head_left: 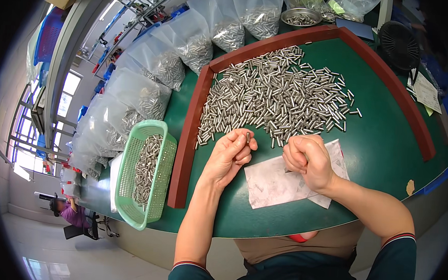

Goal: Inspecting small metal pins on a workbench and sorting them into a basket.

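My left hand is closed, with one small metal pin pinched upright between thumb and fingers. To its right, my right hand is curled into a fist over a stained white cloth. Something small and dark shows under its fingers, but I cannot make out what it is. Beyond both hands, a wide heap of loose metal pins is spread over the green tabletop.
A red-brown wooden frame borders the heap. Left of it stands a green plastic basket with more pins. Several clear bags of pins line the far left. A metal bowl and a black fan sit at the back. Another person sits far left.
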Available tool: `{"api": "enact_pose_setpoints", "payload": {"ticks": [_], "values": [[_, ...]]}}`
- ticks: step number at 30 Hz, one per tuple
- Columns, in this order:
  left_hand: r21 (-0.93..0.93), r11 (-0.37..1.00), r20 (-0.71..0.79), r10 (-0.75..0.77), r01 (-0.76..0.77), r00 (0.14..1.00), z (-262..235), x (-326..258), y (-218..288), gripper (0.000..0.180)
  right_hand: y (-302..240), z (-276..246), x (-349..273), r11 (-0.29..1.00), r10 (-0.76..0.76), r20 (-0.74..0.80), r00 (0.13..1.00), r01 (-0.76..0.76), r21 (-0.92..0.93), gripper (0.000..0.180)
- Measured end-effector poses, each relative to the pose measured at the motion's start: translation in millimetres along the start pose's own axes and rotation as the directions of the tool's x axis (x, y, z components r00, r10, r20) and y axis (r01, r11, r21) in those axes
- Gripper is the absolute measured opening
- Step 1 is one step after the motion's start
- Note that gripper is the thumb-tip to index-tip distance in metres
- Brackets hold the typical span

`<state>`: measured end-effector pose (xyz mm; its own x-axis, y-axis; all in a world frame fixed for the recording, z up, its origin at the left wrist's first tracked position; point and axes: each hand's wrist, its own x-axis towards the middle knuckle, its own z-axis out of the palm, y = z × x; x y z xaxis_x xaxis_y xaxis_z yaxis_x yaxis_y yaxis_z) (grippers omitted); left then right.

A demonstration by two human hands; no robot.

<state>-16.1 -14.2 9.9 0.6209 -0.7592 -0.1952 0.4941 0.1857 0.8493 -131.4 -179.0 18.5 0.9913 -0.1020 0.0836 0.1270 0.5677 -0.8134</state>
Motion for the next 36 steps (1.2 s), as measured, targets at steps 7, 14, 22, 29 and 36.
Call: {"api": "enact_pose_setpoints", "payload": {"ticks": [7,14,22,29,36], "values": [[0.858,0.487,0.123,0.119,-0.166,0.985,41,-17,-12,0.011,2,-5,3,1.000,-0.015,-0.006,1.000,0.015,0.007,0.035],[0.965,0.243,0.075,0.106,-0.099,0.992,51,-23,-7,0.011,1,-6,-2,0.995,-0.060,0.016,0.998,0.059,0.080,0.038],[0.960,0.253,0.103,0.074,-0.119,0.992,54,-25,-16,0.010,1,-4,-5,0.996,-0.063,0.006,0.998,0.063,0.059,0.038],[0.955,0.281,0.076,0.080,-0.095,0.994,49,-22,-17,0.009,6,-8,-5,0.993,-0.054,-0.034,0.998,0.057,0.105,0.038],[0.952,0.297,0.052,0.073,-0.071,0.996,50,-23,-16,0.009,7,-6,-4,0.992,-0.032,-0.023,0.999,0.034,0.118,0.038]]}}
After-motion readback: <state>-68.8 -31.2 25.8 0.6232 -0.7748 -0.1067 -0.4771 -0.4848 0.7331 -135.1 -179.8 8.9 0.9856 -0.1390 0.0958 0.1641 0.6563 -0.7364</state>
